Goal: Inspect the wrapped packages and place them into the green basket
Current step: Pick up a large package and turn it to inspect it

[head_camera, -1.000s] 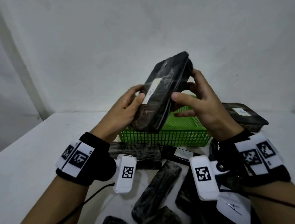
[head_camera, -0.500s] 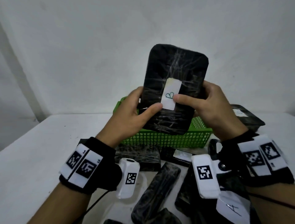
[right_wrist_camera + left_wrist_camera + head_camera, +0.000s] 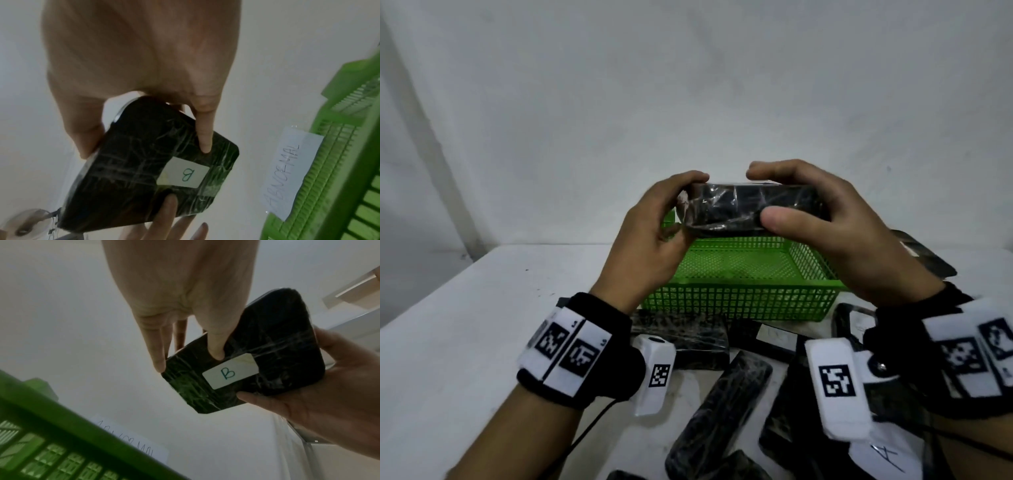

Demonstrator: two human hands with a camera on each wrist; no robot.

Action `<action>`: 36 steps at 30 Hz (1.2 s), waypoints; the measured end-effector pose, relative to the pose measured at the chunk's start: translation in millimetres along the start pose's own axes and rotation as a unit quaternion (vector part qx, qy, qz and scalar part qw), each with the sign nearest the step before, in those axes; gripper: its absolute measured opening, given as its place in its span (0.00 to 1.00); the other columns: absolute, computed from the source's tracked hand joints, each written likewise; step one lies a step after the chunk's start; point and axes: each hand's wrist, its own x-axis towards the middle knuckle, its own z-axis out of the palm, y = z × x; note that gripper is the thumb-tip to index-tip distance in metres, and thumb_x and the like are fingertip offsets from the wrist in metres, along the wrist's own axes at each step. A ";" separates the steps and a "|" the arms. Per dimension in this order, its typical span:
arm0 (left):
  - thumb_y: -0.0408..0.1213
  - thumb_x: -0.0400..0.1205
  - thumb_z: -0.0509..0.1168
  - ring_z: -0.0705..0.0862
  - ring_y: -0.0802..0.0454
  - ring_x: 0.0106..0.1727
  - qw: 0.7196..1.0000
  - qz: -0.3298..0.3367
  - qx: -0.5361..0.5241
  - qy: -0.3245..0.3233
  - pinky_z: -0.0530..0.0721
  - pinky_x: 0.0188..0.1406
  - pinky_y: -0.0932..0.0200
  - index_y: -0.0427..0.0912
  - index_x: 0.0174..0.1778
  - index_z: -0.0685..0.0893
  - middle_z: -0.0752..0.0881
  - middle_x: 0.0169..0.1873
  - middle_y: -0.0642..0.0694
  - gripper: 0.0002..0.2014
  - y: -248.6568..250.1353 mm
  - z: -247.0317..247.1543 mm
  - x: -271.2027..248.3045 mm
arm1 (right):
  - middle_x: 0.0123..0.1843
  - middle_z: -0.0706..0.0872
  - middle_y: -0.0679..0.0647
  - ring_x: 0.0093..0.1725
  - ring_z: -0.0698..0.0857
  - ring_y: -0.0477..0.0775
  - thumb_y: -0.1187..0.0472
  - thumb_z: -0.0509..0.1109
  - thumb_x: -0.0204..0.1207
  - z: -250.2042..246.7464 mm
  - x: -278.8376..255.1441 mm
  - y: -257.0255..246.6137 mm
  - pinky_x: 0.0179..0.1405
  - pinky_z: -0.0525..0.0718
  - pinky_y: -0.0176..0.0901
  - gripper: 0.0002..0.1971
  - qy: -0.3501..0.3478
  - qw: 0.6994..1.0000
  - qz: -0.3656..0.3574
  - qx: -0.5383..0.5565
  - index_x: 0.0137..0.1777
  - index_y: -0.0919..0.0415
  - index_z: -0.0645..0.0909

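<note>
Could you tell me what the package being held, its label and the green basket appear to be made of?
Package: black, in clear glossy film, likely plastic; creases catch the light.
Label: matte white paper or sticker with a handwritten B.
Basket: rigid green plastic, judging by its moulded mesh.
</note>
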 end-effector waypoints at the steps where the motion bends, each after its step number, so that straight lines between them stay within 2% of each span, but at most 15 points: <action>1: 0.29 0.81 0.69 0.81 0.53 0.70 1.000 0.010 0.003 0.008 0.83 0.53 0.63 0.51 0.72 0.78 0.81 0.68 0.52 0.24 -0.8 0.7 -0.2 | 0.67 0.88 0.46 0.66 0.88 0.45 0.47 0.77 0.64 2.6 1.2 1.4 0.62 0.85 0.39 0.24 0.014 1.000 -0.006 0.012 0.61 0.51 0.86; 3: 0.29 0.79 0.69 0.80 0.54 0.71 0.999 0.027 0.019 0.017 0.84 0.55 0.60 0.50 0.72 0.78 0.81 0.69 0.52 0.25 -2.6 0.1 -0.7 | 0.66 0.89 0.51 0.63 0.89 0.48 0.51 0.79 0.60 7.1 3.3 4.7 0.58 0.86 0.39 0.20 0.034 0.998 -0.008 0.045 0.54 0.54 0.88; 7: 0.33 0.80 0.70 0.81 0.59 0.68 0.998 0.021 0.051 0.006 0.83 0.55 0.63 0.53 0.71 0.78 0.82 0.67 0.57 0.23 -2.6 -0.9 -1.8 | 0.58 0.92 0.54 0.57 0.91 0.53 0.52 0.80 0.56 8.3 6.1 10.3 0.56 0.88 0.45 0.17 0.054 0.996 0.026 0.060 0.47 0.51 0.89; 11: 0.41 0.82 0.71 0.86 0.64 0.59 0.998 -0.005 0.017 0.054 0.83 0.48 0.65 0.59 0.66 0.76 0.87 0.60 0.57 0.18 4.3 6.1 1.6 | 0.49 0.89 0.48 0.53 0.92 0.50 0.44 0.74 0.71 -5.1 3.3 -5.0 0.53 0.92 0.53 0.13 0.040 0.993 0.100 0.051 0.51 0.50 0.83; 14: 0.45 0.84 0.68 0.85 0.68 0.49 0.997 -0.037 0.002 0.072 0.80 0.39 0.72 0.53 0.58 0.80 0.87 0.54 0.57 0.09 10.6 17.5 10.3 | 0.41 0.90 0.41 0.39 0.92 0.44 0.35 0.70 0.76 -29.5 -4.7 -21.4 0.34 0.90 0.44 0.19 0.077 0.989 0.121 -0.036 0.52 0.51 0.82; 17: 0.47 0.83 0.68 0.85 0.67 0.39 0.997 -0.075 -0.025 0.011 0.81 0.36 0.69 0.49 0.55 0.83 0.87 0.46 0.55 0.08 20.2 39.2 23.9 | 0.45 0.92 0.47 0.33 0.89 0.42 0.38 0.71 0.72 -56.8 -17.4 -27.3 0.25 0.82 0.35 0.22 0.139 0.980 0.101 -0.102 0.61 0.49 0.82; 19: 0.50 0.83 0.69 0.86 0.63 0.36 0.997 -0.071 -0.013 -0.021 0.81 0.34 0.67 0.50 0.52 0.83 0.87 0.43 0.54 0.09 28.7 54.7 38.1 | 0.48 0.92 0.48 0.39 0.92 0.45 0.40 0.76 0.71 -72.2 -27.3 -26.4 0.28 0.86 0.40 0.21 0.153 0.973 0.098 -0.142 0.62 0.45 0.82; 21: 0.55 0.80 0.69 0.89 0.57 0.40 0.996 -0.070 -0.007 -0.047 0.85 0.39 0.60 0.52 0.51 0.84 0.89 0.44 0.53 0.12 38.7 73.8 54.9 | 0.53 0.91 0.47 0.42 0.94 0.51 0.46 0.79 0.74 -92.9 -38.4 -20.9 0.37 0.91 0.51 0.17 0.180 0.961 0.102 -0.185 0.61 0.43 0.82; 24: 0.55 0.77 0.71 0.90 0.54 0.45 0.989 -0.095 -0.028 -0.111 0.86 0.45 0.57 0.54 0.54 0.84 0.90 0.49 0.52 0.14 52.8 107.4 77.9 | 0.57 0.88 0.47 0.49 0.92 0.55 0.47 0.78 0.74 -130.9 -60.1 -0.7 0.47 0.92 0.62 0.14 0.274 0.934 0.133 -0.188 0.59 0.41 0.85; 25: 0.53 0.78 0.72 0.90 0.55 0.46 0.983 -0.105 -0.022 -0.150 0.85 0.45 0.59 0.53 0.58 0.83 0.89 0.52 0.51 0.15 58.9 121.0 83.9 | 0.57 0.88 0.50 0.51 0.92 0.56 0.47 0.78 0.73 -143.6 -69.8 8.5 0.49 0.92 0.64 0.15 0.310 0.921 0.155 -0.178 0.59 0.42 0.86; 27: 0.53 0.79 0.72 0.87 0.53 0.56 0.960 -0.099 0.067 -0.253 0.84 0.55 0.58 0.53 0.67 0.79 0.87 0.60 0.50 0.22 67.6 148.4 92.9 | 0.58 0.89 0.60 0.46 0.91 0.58 0.53 0.79 0.76 -163.4 -89.4 29.1 0.40 0.93 0.60 0.13 0.363 0.899 0.208 -0.128 0.59 0.52 0.86; 29: 0.57 0.79 0.70 0.77 0.45 0.70 0.908 -0.077 0.221 -0.348 0.77 0.70 0.49 0.53 0.75 0.73 0.82 0.69 0.46 0.29 69.3 165.2 96.1 | 0.57 0.88 0.68 0.41 0.90 0.57 0.59 0.77 0.79 -167.1 -100.1 51.1 0.28 0.91 0.49 0.08 0.377 0.884 0.263 -0.088 0.55 0.58 0.84; 31: 0.59 0.80 0.68 0.67 0.41 0.77 0.854 -0.066 0.309 -0.414 0.72 0.74 0.46 0.53 0.78 0.70 0.77 0.73 0.45 0.32 72.5 190.8 96.5 | 0.56 0.88 0.70 0.43 0.90 0.61 0.60 0.77 0.79 -181.1 -116.1 72.6 0.26 0.90 0.47 0.07 0.400 0.853 0.322 -0.093 0.52 0.59 0.82; 34: 0.57 0.81 0.67 0.68 0.43 0.77 0.815 -0.062 0.326 -0.475 0.72 0.75 0.46 0.55 0.80 0.70 0.77 0.75 0.48 0.31 74.3 218.0 93.8 | 0.55 0.88 0.68 0.50 0.90 0.68 0.56 0.81 0.75 -202.1 -136.0 102.8 0.39 0.93 0.62 0.10 0.422 0.800 0.405 -0.138 0.46 0.57 0.82; 36: 0.53 0.81 0.68 0.74 0.45 0.74 0.800 -0.047 0.336 -0.494 0.75 0.74 0.48 0.54 0.78 0.73 0.79 0.73 0.49 0.28 74.4 230.4 92.0 | 0.54 0.89 0.63 0.54 0.90 0.69 0.50 0.81 0.71 -209.3 -143.9 114.0 0.52 0.91 0.66 0.12 0.375 0.778 0.456 -0.214 0.42 0.53 0.82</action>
